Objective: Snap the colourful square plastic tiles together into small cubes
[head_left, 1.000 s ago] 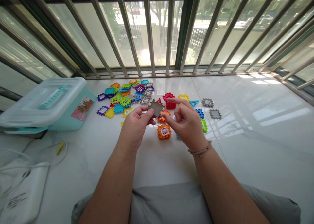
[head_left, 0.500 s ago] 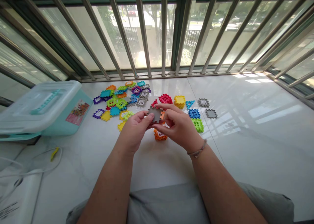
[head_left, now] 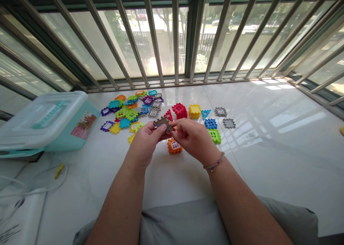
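Above the orange cube [head_left: 174,145] on the floor [head_left: 268,148], both hands pinch one grey tile [head_left: 162,123]: left hand [head_left: 143,143] on its near edge, right hand [head_left: 195,139] on its right corner. I'd hold it level, grip by edges, teeth clear, no twisting.

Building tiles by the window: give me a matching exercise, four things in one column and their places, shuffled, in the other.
Things
1. grey tile
2. orange cube
3. yellow cube
4. storage box

Places
A. far left on the floor
B. between the red cube and the blue triangle
C. held by the left hand and right hand
D. on the floor just beneath the hands

Pairs: 1-C, 2-D, 3-B, 4-A
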A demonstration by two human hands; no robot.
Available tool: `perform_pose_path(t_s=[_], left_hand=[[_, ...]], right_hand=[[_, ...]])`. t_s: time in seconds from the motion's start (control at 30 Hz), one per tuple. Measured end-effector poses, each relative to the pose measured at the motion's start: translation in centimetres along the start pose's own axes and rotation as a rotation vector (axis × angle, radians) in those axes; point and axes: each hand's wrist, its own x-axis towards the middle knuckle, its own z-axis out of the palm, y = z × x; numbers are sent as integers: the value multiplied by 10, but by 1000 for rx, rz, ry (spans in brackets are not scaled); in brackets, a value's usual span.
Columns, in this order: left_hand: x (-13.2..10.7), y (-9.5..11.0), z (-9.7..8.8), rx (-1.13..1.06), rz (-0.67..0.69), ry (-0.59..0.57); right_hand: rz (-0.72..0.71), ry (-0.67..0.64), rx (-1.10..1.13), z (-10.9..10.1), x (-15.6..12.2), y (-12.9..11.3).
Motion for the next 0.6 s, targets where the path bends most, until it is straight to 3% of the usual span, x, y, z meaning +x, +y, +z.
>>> perform_pose_path(t_s=[0.23,0.43,0.6], left_hand=[[1,-3,2,-57,27,66],[1,-9,1,34,86,45],[-1,-6,2,27,55,-26]], right_hand=[[-12,18,-10,11,0,-11],[-5,45,-123,25,-3,-19],[2,101,-119,14,1,-17]])
